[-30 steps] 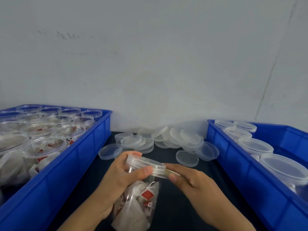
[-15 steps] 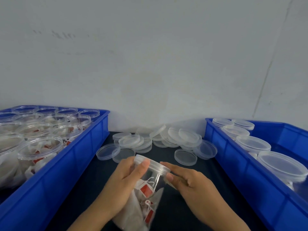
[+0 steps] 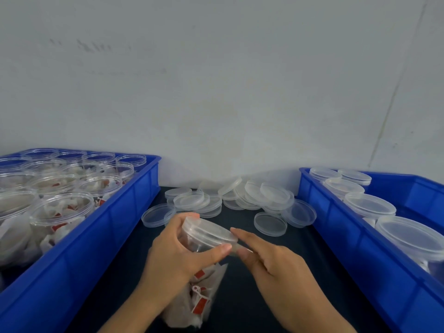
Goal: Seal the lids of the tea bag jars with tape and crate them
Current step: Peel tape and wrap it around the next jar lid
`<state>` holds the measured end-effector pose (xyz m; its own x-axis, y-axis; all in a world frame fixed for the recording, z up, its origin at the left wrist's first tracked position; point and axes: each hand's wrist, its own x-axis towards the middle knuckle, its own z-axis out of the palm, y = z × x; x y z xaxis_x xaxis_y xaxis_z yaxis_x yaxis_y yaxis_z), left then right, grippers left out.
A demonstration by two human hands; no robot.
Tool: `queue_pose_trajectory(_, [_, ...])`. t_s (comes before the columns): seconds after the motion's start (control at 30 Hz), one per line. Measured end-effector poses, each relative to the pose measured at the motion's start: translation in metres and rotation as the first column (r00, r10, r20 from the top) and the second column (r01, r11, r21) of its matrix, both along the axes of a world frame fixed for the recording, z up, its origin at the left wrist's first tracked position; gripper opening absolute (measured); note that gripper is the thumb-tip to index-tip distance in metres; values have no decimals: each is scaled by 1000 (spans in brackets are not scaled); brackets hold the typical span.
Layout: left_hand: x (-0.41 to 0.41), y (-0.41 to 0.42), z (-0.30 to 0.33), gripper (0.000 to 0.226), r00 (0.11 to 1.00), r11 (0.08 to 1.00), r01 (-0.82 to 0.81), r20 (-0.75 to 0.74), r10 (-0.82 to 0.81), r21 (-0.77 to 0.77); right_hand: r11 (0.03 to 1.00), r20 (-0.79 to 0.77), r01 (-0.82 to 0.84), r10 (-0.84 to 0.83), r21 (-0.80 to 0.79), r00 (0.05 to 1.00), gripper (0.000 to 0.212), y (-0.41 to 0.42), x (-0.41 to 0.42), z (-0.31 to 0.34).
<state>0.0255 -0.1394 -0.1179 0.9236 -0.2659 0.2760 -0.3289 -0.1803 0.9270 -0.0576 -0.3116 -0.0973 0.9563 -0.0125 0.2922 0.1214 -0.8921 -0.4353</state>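
No readable text anywhere, red tags on the tea bags (image 3: pixel 200 305) inside the held jar (image 3: pixel 204 255) too blurred to read, blue crates (image 3: pixel 134 207) and loose lids (image 3: pixel 270 223) unmarked, faint illegible smudges on the wall (image 3: pixel 91 45)
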Motion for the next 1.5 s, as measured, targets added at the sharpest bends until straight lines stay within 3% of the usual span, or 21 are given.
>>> queue_pose_trajectory(0.13, [-2,2,2,97,997,994,84,7,-83,-74,998,-84,-29,33,48,996,60,-3,1,2])
queue_pose_trajectory(0.43, [2,8,3,114,919,915,316,-159,-361,-251,981,-78,-142,153,133,985,44,-13,2,2])
queue_pose_trajectory(0.63, [6,8,-5,113,900,882,359,-138,-414,-306,854,-49,-231,286,466,957,40,-8,8,-5])
queue_pose_trajectory(0.77, [2,7,-1,104,915,917,353,-135,-380,-187,802,-17,-188,239,568,971,38,-5,10,-6])
queue_pose_trajectory(0.9, [-8,-2,-2,78,980,981,195,33,-194,-18,810,74,-106,78,577,994,34,-2,10,-5])
queue_pose_trajectory(0.97, [-10,-6,-4,85,988,990,140,64,-140,0,812,83,-105,70,574,994,33,0,9,-5])
queue_pose_trajectory(1.1, [-12,-10,-2,134,1000,998,15,-4,-15,58,778,76,-133,109,614,991,33,-2,9,-5])
queue_pose_trajectory(1.17, [-14,-15,0,145,997,990,-78,22,76,113,777,81,-141,116,614,990,36,2,9,-6])
queue_pose_trajectory(1.27, [-12,-17,-2,132,993,992,-115,15,115,42,802,92,-173,146,572,985,39,4,8,-7])
queue_pose_trajectory(1.4, [-8,-12,-2,95,1000,999,-17,20,17,-42,785,58,-263,279,561,958,37,-1,6,-2])
queue_pose_trajectory(1.5, [-1,-5,-1,87,1000,996,30,-5,-31,-89,807,-3,-269,318,526,948,48,-8,3,1])
